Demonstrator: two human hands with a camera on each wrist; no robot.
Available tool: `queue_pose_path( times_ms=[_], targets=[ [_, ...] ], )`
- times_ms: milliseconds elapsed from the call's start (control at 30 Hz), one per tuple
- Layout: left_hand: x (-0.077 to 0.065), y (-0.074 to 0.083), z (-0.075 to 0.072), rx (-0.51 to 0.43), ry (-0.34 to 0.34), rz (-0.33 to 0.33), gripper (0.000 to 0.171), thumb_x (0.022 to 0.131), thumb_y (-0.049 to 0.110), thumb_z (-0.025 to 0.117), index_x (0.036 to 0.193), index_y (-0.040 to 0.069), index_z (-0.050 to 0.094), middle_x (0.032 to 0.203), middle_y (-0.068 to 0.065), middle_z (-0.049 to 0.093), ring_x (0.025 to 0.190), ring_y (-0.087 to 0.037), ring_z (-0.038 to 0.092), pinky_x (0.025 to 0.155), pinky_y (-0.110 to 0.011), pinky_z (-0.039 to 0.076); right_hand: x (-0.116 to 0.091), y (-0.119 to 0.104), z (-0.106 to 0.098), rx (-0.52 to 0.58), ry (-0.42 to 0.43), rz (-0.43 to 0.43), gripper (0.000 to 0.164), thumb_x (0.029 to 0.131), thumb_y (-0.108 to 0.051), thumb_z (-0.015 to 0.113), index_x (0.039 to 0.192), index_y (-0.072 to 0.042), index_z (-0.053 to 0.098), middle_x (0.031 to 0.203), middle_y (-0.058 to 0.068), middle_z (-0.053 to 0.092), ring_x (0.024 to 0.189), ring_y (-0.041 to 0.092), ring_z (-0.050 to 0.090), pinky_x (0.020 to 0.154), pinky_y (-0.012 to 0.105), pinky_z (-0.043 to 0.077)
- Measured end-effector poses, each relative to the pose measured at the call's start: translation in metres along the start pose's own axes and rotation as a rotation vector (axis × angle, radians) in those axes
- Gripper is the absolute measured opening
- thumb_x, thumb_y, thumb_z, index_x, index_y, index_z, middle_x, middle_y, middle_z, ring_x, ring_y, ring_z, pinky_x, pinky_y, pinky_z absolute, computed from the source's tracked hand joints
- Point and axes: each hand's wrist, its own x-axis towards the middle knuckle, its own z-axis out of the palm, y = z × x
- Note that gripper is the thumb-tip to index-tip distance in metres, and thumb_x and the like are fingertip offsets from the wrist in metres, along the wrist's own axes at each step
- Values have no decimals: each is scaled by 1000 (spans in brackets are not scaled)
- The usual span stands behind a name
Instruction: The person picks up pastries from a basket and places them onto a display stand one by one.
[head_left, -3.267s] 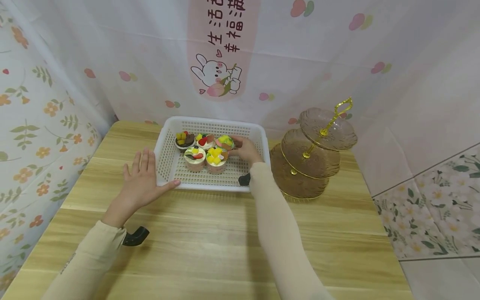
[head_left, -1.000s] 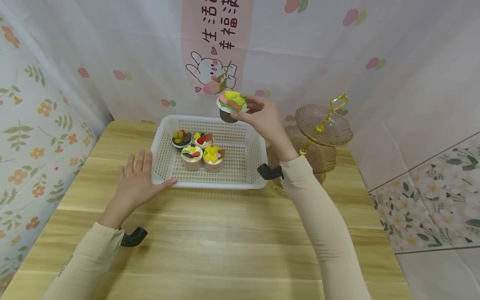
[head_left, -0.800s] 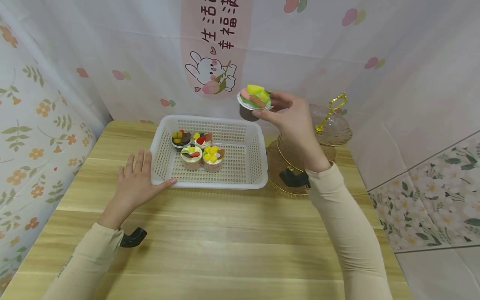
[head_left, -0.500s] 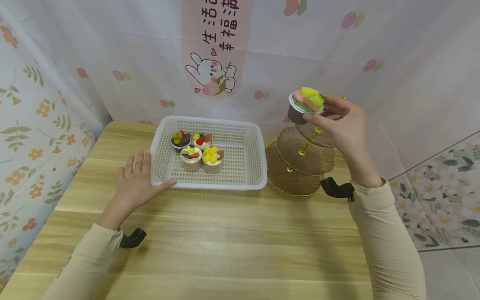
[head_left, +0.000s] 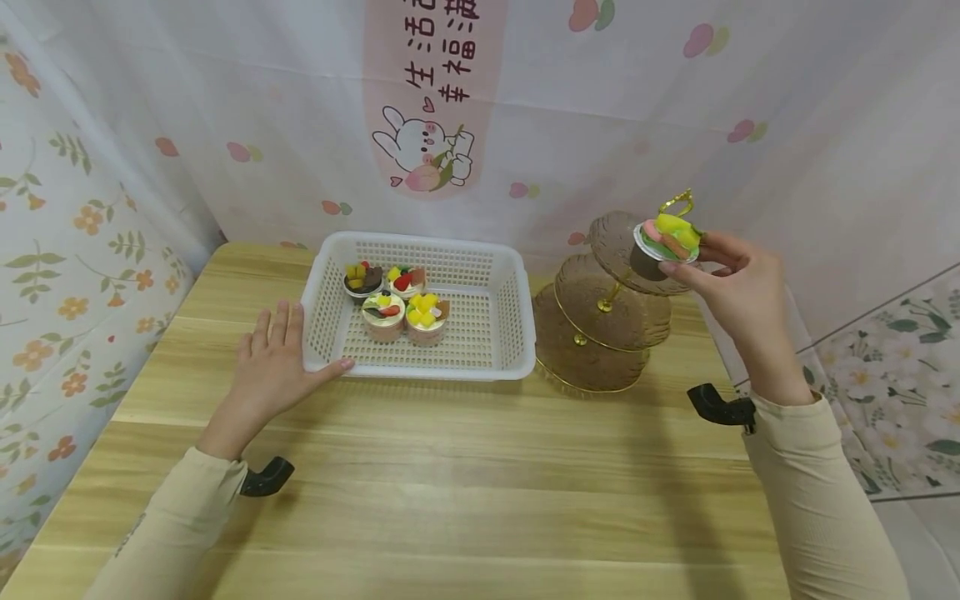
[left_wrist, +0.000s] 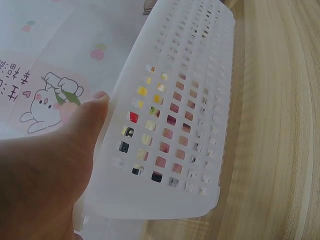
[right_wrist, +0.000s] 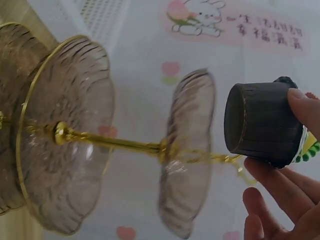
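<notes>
My right hand pinches a cupcake with yellow, pink and green toppings by its side. In the right wrist view the dark brown cup is held above the top plate of a three-tier stand, apart from it. The left hand lies with straight fingers at the near left corner of a white plastic basket, its thumb on the rim. Inside the basket's left half stand several cupcakes, among them one with yellow cubes and one with dark brown topping.
The tiered stand's lower plate, amber-tinted with a gold edge, stands right of the basket on the wooden table. A gold handle rises from its top. A printed curtain hangs behind; a tiled wall is at the right.
The right hand has lifted the cupcake out of the basket, carried it right, then lowered it slightly by the stand's top plate. The left hand has stayed at the basket's corner.
</notes>
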Motion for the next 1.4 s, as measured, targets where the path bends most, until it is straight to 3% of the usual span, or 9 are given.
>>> queue_pose_path(
  times_ms=[133, 267, 433, 500, 700, 900, 1233, 1400],
  targets=[
    [0, 1, 1, 2, -6, 0, 122, 82, 77, 54, 156, -6, 4, 163, -32, 3, 148, -58, 3, 113, -76, 10, 3, 13, 0, -37, 13, 16, 56, 81, -39, 81, 132, -21, 65, 102, -30, 64, 108, -7, 53, 89, 24, 36],
    [1, 2, 1, 4, -14, 0, 122, 83, 77, 54, 156, -6, 3, 163, -33, 2, 148, -58, 3, 114, -76, 10, 5, 22, 0, -59, 4, 60, 62, 80, -43, 80, 135, -21, 62, 100, -31, 64, 124, 4, 54, 101, 34, 40],
    [1, 2, 0, 1, -22, -2, 122, 83, 77, 54, 156, -6, 2, 163, -33, 1, 148, -58, 2, 114, -75, 8, 7, 28, 0, -71, -20, 113, 68, 80, -46, 79, 139, -20, 58, 97, -33, 64, 141, 14, 45, 92, 24, 43],
    [1, 2, 0, 1, -23, -3, 122, 83, 77, 54, 156, -6, 2, 163, -33, 1, 148, -58, 3, 114, -75, 8, 7, 29, 1, -69, -28, 125, 70, 80, -46, 79, 140, -20, 57, 98, -32, 63, 143, 14, 42, 93, 25, 43],
    [2, 1, 1, 7, -16, -5, 122, 82, 77, 54, 156, -6, 4, 163, -33, 2, 148, -58, 4, 114, -75, 9, 7, 33, 4, -44, -33, 125, 70, 80, -47, 79, 140, -19, 58, 98, -31, 61, 145, 17, 38, 110, 52, 36],
    [1, 0, 2, 9, -10, -3, 122, 82, 77, 54, 156, -6, 4, 163, -33, 4, 148, -58, 5, 115, -74, 10, 5, 38, 8, -29, 1, 124, 70, 79, -46, 80, 139, -18, 58, 99, -28, 65, 143, 13, 40, 109, 47, 36],
    [0, 0, 1, 6, -15, -5, 122, 82, 77, 55, 156, -6, 4, 163, -33, 2, 148, -58, 4, 115, -75, 9, 4, 40, 10, 22, -3, 132, 77, 78, -44, 82, 143, -13, 53, 115, -13, 69, 148, 15, 33, 118, 54, 27],
    [0, 1, 0, 4, -14, -6, 122, 82, 77, 54, 156, -6, 4, 163, -32, 3, 148, -58, 4, 115, -75, 9, 3, 40, 11, -2, 4, 130, 76, 79, -46, 81, 143, -13, 54, 111, -17, 69, 147, 14, 35, 114, 49, 32]
  ],
)
